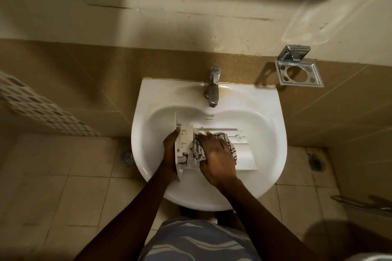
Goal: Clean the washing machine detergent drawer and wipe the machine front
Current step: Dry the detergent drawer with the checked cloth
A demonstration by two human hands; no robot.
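Now one drawer, one cloth, two hands gripping: left hand, right hand

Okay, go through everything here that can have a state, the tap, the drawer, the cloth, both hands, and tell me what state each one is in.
Tap: no water seen running.
Drawer: lying in the sink, held at its front end.
Cloth: bunched, pressed onto the drawer.
Left hand: grips the drawer's front end.
Right hand: holds the cloth against the drawer.
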